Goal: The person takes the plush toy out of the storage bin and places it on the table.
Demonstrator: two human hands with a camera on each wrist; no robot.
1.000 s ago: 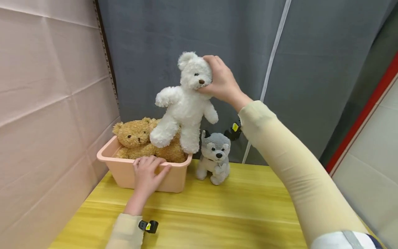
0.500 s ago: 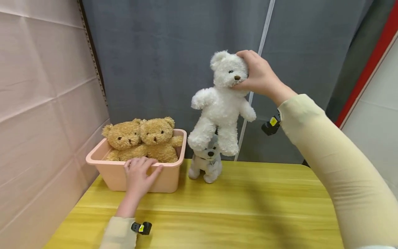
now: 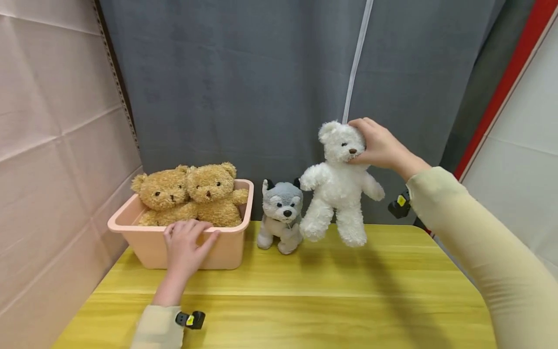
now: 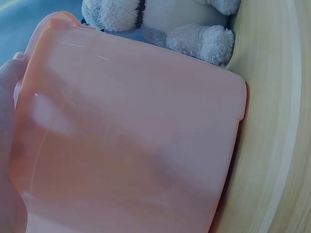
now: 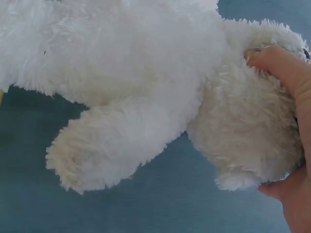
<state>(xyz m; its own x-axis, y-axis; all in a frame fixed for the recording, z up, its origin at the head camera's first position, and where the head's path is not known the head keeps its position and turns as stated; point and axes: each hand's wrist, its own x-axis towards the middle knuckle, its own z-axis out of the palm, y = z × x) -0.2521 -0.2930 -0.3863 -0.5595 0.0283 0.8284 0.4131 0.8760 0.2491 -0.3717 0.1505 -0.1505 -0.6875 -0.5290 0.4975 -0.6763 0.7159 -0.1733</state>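
Note:
My right hand point(image 3: 382, 148) grips a fluffy white teddy bear point(image 3: 337, 182) by the side of its head. The bear is upright, its feet low over the table; I cannot tell if they touch it. In the right wrist view, fingers and thumb point(image 5: 279, 190) press into the fur of the white teddy bear point(image 5: 160, 73). My left hand point(image 3: 185, 247) holds the front rim of a pink plastic bin point(image 3: 226, 247), fingers over the edge. Two brown teddy bears point(image 3: 211, 194) sit side by side in the bin. Their lower parts are hidden.
A grey-and-white plush husky point(image 3: 282, 218) sits on the yellow wood-grain table point(image 3: 305, 300), between the bin and the white bear. Behind the table hangs a grey curtain point(image 3: 240, 87). A pale cloth wall point(image 3: 52, 145) stands on the left.
My right hand has carried the white teddy bear from over the bin to the right, past the husky, and lowered it. My left hand has stayed on the bin's rim.

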